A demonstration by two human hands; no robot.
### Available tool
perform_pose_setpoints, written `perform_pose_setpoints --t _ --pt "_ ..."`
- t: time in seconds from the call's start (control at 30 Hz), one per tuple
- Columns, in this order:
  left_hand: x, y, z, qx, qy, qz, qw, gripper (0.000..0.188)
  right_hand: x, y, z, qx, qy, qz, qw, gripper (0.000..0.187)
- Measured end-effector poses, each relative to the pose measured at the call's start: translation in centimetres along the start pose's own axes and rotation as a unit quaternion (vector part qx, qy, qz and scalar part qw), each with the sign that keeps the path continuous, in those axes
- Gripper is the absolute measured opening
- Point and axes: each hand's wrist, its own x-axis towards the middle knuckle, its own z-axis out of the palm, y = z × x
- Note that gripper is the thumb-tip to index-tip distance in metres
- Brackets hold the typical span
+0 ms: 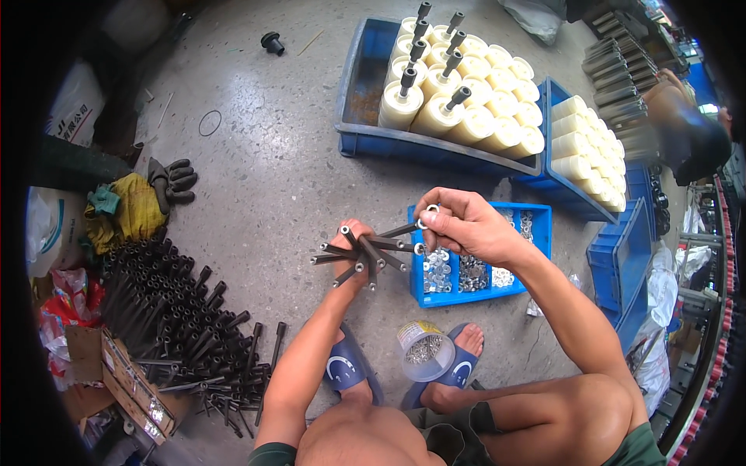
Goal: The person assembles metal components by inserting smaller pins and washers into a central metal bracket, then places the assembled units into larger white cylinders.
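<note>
My left hand (pixel 342 244) is closed round a fanned bunch of dark metal rods (pixel 369 247) with hollow ends, pointing several ways. One rod's end reaches my right hand (pixel 470 225), whose thumb and fingers pinch a small silver washer (pixel 422 224) there. Another ring (pixel 433 208) shows between these fingertips. At the end of a lower rod sits a further washer (pixel 420 248). Below my right hand lies a blue divided box (pixel 482 295) with washers and small metal parts sorted in its compartments. A clear plastic tub (pixel 427 349) of small metal pieces stands between my feet.
A large pile of dark rods (pixel 179 303) lies at left, beside yellow cloth (pixel 128 210) and a dark glove (pixel 172 182). Blue crates (pixel 443 151) hold cream cylinders (pixel 474 120), several with rods upright. Another person (pixel 691 132) is at far right.
</note>
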Motion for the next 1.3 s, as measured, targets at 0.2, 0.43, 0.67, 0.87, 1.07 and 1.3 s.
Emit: perform_pose_setpoints --t 0.2,0.43,0.67,0.87,1.07,1.3 --pt "0.0 0.1 -0.3 0.005 0.001 0.004 1.000 0.027 1.1 0.1 -0.3 -0.120 0.008 -0.084 0.989 0.024" --pt "0.0 -0.1 -0.1 -0.010 0.000 0.001 1.000 0.025 2.0 -1.2 -2.3 -0.282 -0.021 -0.160 0.946 0.026" --pt "0.2 0.0 -0.3 -0.016 0.003 0.000 1.000 0.025 -1.1 -2.4 -0.7 -0.193 0.096 -0.152 0.965 0.029" --pt "0.1 0.5 -0.2 -0.003 0.005 -0.016 1.000 0.027 -1.1 -3.1 1.7 -0.119 0.085 -0.101 0.984 0.013" --pt "0.2 0.4 -0.5 0.004 -0.002 -0.007 1.000 0.028 0.4 -2.2 2.1 -0.362 0.087 -0.294 0.880 0.024" --pt "0.3 0.6 -0.7 -0.010 -0.014 -0.019 1.000 0.030 1.6 -3.1 1.0 -0.475 0.077 -0.310 0.820 0.051"
